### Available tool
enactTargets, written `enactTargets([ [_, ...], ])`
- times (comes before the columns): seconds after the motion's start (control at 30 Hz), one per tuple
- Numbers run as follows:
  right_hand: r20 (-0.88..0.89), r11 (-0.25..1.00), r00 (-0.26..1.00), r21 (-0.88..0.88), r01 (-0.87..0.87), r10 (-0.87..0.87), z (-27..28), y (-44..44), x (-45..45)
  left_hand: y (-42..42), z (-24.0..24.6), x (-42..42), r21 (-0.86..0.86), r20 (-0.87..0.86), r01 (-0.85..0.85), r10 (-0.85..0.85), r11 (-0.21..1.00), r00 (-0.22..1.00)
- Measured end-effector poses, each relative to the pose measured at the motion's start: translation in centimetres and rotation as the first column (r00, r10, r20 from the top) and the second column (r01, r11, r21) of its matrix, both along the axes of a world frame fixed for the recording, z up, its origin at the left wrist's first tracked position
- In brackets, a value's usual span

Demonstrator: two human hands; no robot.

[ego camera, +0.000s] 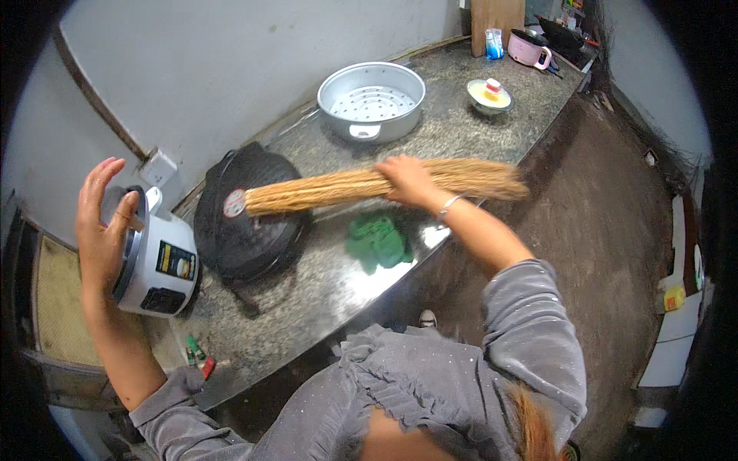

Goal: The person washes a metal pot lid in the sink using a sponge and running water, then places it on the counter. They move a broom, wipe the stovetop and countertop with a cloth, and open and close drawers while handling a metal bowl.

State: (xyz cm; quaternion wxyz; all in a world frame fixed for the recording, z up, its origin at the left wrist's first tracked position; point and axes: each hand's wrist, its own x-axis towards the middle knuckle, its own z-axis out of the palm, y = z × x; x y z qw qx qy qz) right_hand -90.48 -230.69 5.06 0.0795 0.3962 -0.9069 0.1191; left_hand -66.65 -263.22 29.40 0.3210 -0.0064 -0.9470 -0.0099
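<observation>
My right hand grips a bundle of long straw-coloured sticks or stalks around its middle. The bundle lies level over the granite counter, its left end over a black wok or pan that bears a round sticker. Its right end is blurred and reaches past the counter's front edge. My left hand is raised with fingers apart beside the white rice cooker; whether it touches the cooker's lid I cannot tell. A green cloth lies below the bundle, on the counter.
An aluminium steamer pot with a perforated bottom stands near the wall. Farther right are a lidded glass bowl, a blue-and-white packet and a pink electric pot. Small green and red items lie at the counter's near left. A wall socket is behind the cooker.
</observation>
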Motion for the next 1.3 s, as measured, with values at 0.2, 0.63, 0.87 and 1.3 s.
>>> enactTargets([
  [0.2, -0.012, 0.996, 0.999, -0.079, 0.028, -0.029, -3.5, 1.3, -2.2, 15.7, -0.3, -6.9, 0.073, 0.082, 0.217, -0.222, 0.974, 0.972],
  [0.63, 0.154, 0.875, 0.981, -0.451, 0.173, -0.115, -1.4, 20.0, -1.0, 30.9, -2.2, -19.3, 0.165, -0.276, 0.819, -0.771, 0.550, 0.574],
  [0.87, 0.576, 0.597, 0.692, -0.391, 0.701, -0.435, -2.7, 35.3, 2.3, 34.5, -10.1, -28.7, 0.581, -0.180, 0.660, -0.716, 0.476, 0.675],
  [1.3, 0.899, 0.123, 0.168, -0.129, 0.984, -0.405, -5.0, 41.5, 3.2, 35.8, -14.5, -42.0, 0.760, -0.064, 0.531, -0.769, 0.375, 0.636],
])
